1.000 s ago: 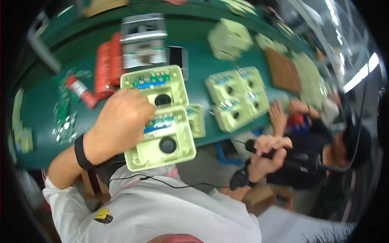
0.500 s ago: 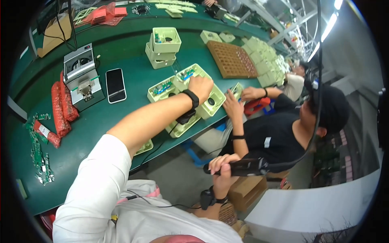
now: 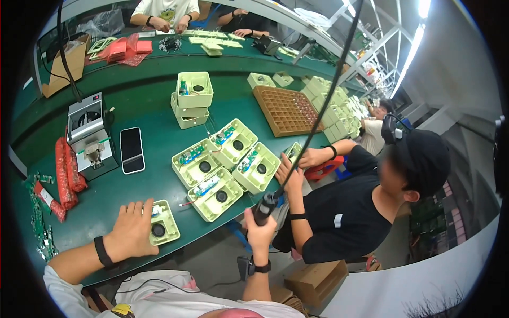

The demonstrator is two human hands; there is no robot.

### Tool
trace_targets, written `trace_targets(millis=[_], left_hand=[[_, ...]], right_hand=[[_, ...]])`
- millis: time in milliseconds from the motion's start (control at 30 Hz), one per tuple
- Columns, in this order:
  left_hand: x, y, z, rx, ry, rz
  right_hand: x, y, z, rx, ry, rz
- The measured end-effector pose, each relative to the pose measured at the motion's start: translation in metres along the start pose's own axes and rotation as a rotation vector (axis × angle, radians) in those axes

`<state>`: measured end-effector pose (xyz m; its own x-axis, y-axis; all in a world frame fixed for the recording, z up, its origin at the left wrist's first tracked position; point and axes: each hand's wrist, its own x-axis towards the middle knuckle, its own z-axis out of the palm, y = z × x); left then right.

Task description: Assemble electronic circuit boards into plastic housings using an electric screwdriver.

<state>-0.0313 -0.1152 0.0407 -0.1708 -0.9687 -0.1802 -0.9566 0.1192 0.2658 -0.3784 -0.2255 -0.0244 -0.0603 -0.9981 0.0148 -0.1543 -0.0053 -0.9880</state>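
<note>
At the near left, my left hand point(image 3: 132, 229) grips the edge of a single pale green plastic housing point(image 3: 168, 229), which lies on the green bench. Inside that housing are a round black part and a small white piece. My right hand point(image 3: 260, 233) is wrapped round a black electric screwdriver point(image 3: 264, 208), held upright by the bench edge, with a cable running up from it. Just beyond, several open pale green housings point(image 3: 217, 197) sit in a group, each with a green circuit board and a round black part. The screwdriver's lower end is hidden.
A co-worker point(image 3: 339, 201) stands close on the right, hands on another housing point(image 3: 291, 152). Stacked housings point(image 3: 192, 95) and a brown compartment tray point(image 3: 273, 112) stand farther back. To the left are a phone point(image 3: 132, 150), a grey machine point(image 3: 91, 135) and red bags point(image 3: 66, 172).
My left hand has moved from the housing group back to the single housing at near left. The screwdriver has swung from lying sideways to upright. The view has shifted, showing more of the far bench.
</note>
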Motion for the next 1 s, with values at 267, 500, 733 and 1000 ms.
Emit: trace_targets(millis=[267, 500, 733, 1000], left_hand=[[0.100, 0.061, -0.054, -0.171, 0.270, 0.082], [0.174, 0.054, -0.018, -0.119, 0.306, 0.017], [0.048, -0.017, -0.014, -0.253, 0.720, -0.068], [-0.237, -0.186, -0.007, 0.215, 1.119, -0.835]], right_hand=[[0.073, -0.009, 0.005, -0.099, 0.303, -0.165], [0.016, -0.040, 0.014, 0.028, 0.077, -0.073], [-0.045, -0.074, 0.151, 0.171, -0.742, 0.273], [-0.017, -0.042, 0.214, -0.225, -0.514, -0.171]])
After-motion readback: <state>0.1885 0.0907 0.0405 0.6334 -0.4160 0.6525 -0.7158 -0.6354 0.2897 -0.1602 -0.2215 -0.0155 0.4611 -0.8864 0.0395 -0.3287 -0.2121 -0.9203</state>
